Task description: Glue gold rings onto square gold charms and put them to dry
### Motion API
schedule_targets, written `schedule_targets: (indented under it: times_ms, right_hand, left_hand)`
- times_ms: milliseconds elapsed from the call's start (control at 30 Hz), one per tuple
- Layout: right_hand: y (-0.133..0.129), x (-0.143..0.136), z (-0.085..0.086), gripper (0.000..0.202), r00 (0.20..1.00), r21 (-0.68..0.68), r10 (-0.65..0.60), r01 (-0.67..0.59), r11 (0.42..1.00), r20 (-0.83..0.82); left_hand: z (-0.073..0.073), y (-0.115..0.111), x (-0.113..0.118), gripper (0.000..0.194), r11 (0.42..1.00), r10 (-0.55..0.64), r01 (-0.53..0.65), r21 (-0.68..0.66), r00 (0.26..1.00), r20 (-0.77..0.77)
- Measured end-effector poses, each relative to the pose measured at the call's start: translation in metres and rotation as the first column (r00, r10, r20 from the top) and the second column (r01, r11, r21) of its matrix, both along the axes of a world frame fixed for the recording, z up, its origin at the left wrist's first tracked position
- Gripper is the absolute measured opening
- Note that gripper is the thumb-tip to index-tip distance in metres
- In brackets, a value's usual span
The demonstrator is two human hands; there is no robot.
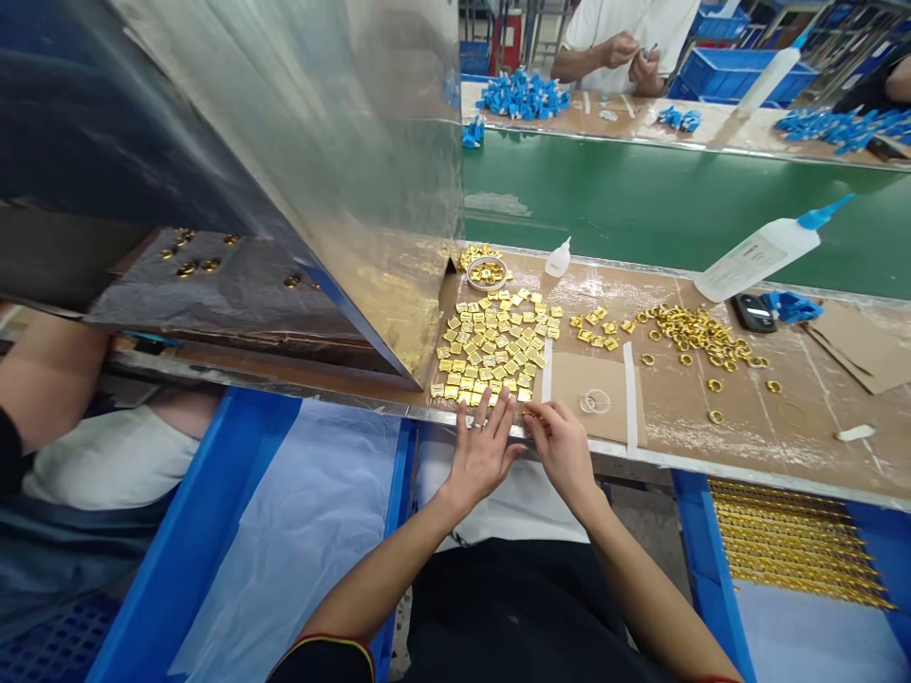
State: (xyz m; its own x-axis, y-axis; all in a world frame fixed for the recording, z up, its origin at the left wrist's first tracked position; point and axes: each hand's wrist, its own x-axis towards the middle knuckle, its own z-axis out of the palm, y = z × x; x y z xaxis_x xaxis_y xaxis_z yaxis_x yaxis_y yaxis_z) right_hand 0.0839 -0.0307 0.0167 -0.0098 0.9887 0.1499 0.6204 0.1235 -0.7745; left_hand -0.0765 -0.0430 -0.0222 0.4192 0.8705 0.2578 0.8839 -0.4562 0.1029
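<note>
At the centre of the frame, the left hand (482, 453) rests, fingers spread, at the gold pieces (491, 346); the right hand (566, 457) apparently pinches a small gold part (528, 413), partly hidden. A careless sweep could push pieces off the surface (775, 455).

Across a green conveyor belt (612, 194), a person in a white top (665, 38) is near a heap of small blue pieces (523, 97) and a blue plastic crate (712, 74). Leftward rises a shiny metal housing (370, 161).

i see glossy metallic squares (491, 346) at twelve o'clock, shiny rings (694, 332) at one, matt cardboard (868, 359) at two, smooth metal panelling (362, 123) at eleven.
</note>
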Motion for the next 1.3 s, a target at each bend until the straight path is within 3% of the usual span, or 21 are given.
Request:
schedule_targets:
  times_ms: [133,300,500,600,667,733,767,800,900,967,1133,1300]
  right_hand:
    - [0.005,-0.004,-0.006,0.032,0.993,-0.072,-0.084,0.078,0.994,-0.085]
    - [0.007,-0.01,-0.01,0.034,0.992,-0.001,-0.096,0.096,0.995,-0.084]
    - [-0.003,-0.009,-0.02,0.024,0.997,0.148,-0.017,0.028,0.989,-0.072]
    - [-0.005,-0.005,-0.024,0.025,0.999,0.209,0.029,-0.02,0.978,-0.036]
    - [-0.002,-0.003,-0.026,0.024,0.999,0.253,0.033,-0.027,0.967,-0.018]
    - [0.003,-0.003,-0.026,0.023,0.999,0.316,0.034,-0.034,0.948,0.006]
    - [0.005,-0.003,-0.026,0.023,0.999,0.354,0.031,-0.036,0.935,0.019]
    - [0.007,-0.004,-0.026,0.023,0.999,0.391,0.026,-0.034,0.92,0.026]
    - [0.008,-0.003,-0.025,0.022,1.0,0.46,0.024,-0.03,0.887,0.019]
    - [0.007,-0.002,-0.025,0.021,0.998,0.496,0.044,-0.059,0.866,0.043]
    - [0.004,0.003,-0.024,0.026,0.986,0.56,0.062,-0.141,0.816,0.157]
    - [0.005,0.003,-0.027,0.039,0.973,0.58,-0.068,-0.076,0.811,0.222]
  left_hand:
    - [-0.002,-0.012,-0.002,0.072,0.994,0.109,-0.109,0.019,0.994,0.013]
    - [-0.006,-0.026,-0.006,0.069,0.953,0.301,-0.301,0.042,0.954,0.013]
    - [0.002,-0.018,-0.001,0.063,0.945,0.326,-0.326,0.029,0.945,0.01]
    - [0.007,-0.025,-0.013,0.058,0.961,0.268,-0.274,0.03,0.954,0.135]
    - [0.006,-0.036,-0.036,0.049,0.957,0.285,-0.29,-0.028,0.915,0.284]
    - [0.003,-0.048,-0.07,0.036,0.88,0.474,-0.438,-0.184,0.786,0.397]
    - [-0.001,-0.051,-0.089,0.03,0.766,0.643,-0.567,-0.304,0.657,0.393]
    - [-0.005,-0.052,-0.109,0.028,0.675,0.738,-0.643,-0.362,0.571,0.359]
    - [-0.023,-0.035,-0.157,0.024,0.497,0.868,-0.741,-0.451,0.42,0.267]
    - [-0.039,-0.011,-0.172,0.025,0.443,0.896,-0.738,-0.509,0.381,0.228]
    - [-0.069,0.042,-0.164,0.032,0.448,0.891,-0.653,-0.611,0.381,0.246]
    - [-0.066,0.043,-0.165,0.034,0.551,0.834,-0.61,-0.57,0.374,0.406]
